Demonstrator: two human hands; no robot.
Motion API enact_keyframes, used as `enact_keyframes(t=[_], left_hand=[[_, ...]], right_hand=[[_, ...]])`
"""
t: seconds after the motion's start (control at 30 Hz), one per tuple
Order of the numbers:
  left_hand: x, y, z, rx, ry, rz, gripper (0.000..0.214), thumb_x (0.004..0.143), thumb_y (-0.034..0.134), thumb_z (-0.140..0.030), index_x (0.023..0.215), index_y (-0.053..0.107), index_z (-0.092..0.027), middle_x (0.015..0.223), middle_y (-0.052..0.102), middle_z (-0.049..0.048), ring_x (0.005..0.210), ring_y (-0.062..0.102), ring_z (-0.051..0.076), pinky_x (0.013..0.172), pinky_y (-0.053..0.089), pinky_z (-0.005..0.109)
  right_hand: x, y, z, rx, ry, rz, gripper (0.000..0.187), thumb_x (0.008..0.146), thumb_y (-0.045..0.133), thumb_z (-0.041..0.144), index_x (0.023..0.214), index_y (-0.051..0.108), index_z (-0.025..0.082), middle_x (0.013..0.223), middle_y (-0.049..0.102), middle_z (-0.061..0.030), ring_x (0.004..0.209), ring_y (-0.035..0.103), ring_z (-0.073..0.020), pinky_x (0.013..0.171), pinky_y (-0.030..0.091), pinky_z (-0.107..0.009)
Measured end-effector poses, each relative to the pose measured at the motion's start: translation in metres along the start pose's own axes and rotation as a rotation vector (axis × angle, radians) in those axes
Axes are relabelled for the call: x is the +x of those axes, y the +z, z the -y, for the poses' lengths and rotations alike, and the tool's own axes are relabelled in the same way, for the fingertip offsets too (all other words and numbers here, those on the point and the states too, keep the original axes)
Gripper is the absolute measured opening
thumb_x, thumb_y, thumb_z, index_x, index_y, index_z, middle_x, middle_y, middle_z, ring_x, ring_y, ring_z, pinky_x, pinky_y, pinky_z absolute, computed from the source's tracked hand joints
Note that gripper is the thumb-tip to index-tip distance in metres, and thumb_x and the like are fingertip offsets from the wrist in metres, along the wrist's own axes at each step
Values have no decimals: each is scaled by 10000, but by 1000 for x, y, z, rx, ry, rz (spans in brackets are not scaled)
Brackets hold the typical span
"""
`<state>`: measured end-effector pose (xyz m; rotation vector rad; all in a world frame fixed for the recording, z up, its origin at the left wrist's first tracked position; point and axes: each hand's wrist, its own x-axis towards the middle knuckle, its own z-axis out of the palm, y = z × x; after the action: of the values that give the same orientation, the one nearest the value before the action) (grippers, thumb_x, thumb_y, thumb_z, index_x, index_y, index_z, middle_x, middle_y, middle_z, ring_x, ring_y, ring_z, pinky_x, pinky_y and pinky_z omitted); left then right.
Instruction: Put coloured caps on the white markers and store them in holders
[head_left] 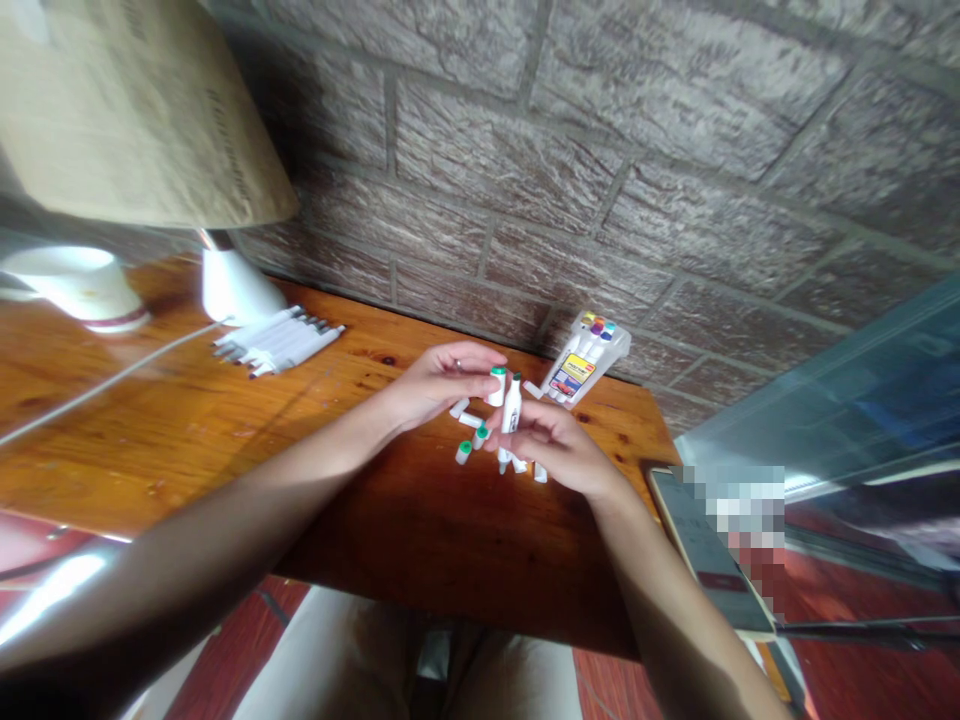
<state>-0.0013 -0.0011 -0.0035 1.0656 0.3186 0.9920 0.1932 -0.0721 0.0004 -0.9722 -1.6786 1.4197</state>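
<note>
The left hand pinched a green-topped cap between thumb and fingers, just beside the dark upper tip of the marker. The right hand pinched that marker's barrel, nearly upright over the tabletop. Good handling, in my judgement, called for a light, steady grip clear of the tip, to avoid smears, with cap and barrel kept parallel. Loose caps lay near the right hand, where a low sweep risked scattering them.
</note>
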Motion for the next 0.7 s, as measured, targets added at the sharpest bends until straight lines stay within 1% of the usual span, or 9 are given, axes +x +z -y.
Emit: enact_keyframes(t=[0.07, 0.13, 0.2, 0.27, 0.37, 0.43, 0.53, 0.6, 0.7], left_hand=[[1, 0, -1, -40, -14, -15, 335, 608, 906, -151, 916, 773, -164, 824, 783, 31, 735, 733, 131, 715, 576, 215], [2, -2, -1, -79, -26, -46, 339, 628, 897, -158, 939, 762, -164, 855, 784, 36, 771, 742, 145, 745, 584, 234], [4, -3, 0, -119, -43, -99, 318, 658, 879, -154, 948, 749, -163, 872, 783, 36, 793, 747, 151, 764, 589, 245], [5, -5, -1, -157, -70, -159, 263, 707, 842, -133, 947, 737, -159, 853, 776, 29, 781, 746, 142, 761, 590, 238], [6, -3, -2, -209, -121, -227, 146, 792, 762, -93, 920, 719, -148, 816, 766, 21, 768, 744, 123, 766, 590, 222], [6, -1, -3, -229, -154, -240, 77, 826, 729, -88, 881, 709, -138, 812, 765, 27, 771, 746, 120, 774, 592, 218], [5, 3, -3, -230, -173, -239, 47, 834, 721, -81, 834, 705, -126, 803, 768, 35, 748, 746, 119, 779, 600, 219], [5, 4, -2, -210, -176, -243, 43, 827, 729, -80, 822, 710, -117, 799, 771, 45, 729, 746, 121, 767, 606, 218], [5, 5, -2, -163, -196, -258, 31, 817, 746, -93, 834, 722, -102, 811, 776, 68, 717, 749, 129, 743, 609, 211]], right_hand=[[0, 1, 0, -7, -14, -9, 203, 819, 760, 330, 989, 727, 225, 918, 782, -24, 845, 748, -187, 758, 580, -299], [0, 2, 1, 13, -52, -61, 190, 812, 769, 328, 973, 732, 234, 867, 779, -9, 757, 731, -163, 672, 564, -268], [1, 3, 2, 87, -129, -200, 187, 800, 783, 327, 960, 731, 247, 815, 769, 7, 656, 690, -130, 565, 516, -227], [3, 3, 4, 179, -243, -398, 214, 774, 804, 334, 959, 729, 259, 770, 750, 19, 581, 631, -103, 485, 452, -203], [6, 1, 7, 209, -401, -610, 278, 747, 810, 366, 995, 740, 262, 780, 733, 13, 541, 560, -85, 466, 433, -212], [7, 1, 8, 172, -441, -656, 285, 769, 787, 385, 1017, 750, 249, 888, 752, -20, 600, 591, -99, 494, 472, -226], [8, 5, 6, 107, -442, -655, 252, 829, 744, 379, 1033, 758, 232, 1074, 756, -69, 740, 666, -143, 562, 539, -257], [7, 9, 5, 32, -457, -671, 224, 862, 722, 360, 1046, 757, 236, 1090, 757, -68, 708, 671, -138, 600, 565, -280], [3, 15, 7, -135, -493, -751, 180, 886, 702, 326, 1031, 752, 231, 1054, 764, -63, 644, 662, -128, 629, 589, -300]])
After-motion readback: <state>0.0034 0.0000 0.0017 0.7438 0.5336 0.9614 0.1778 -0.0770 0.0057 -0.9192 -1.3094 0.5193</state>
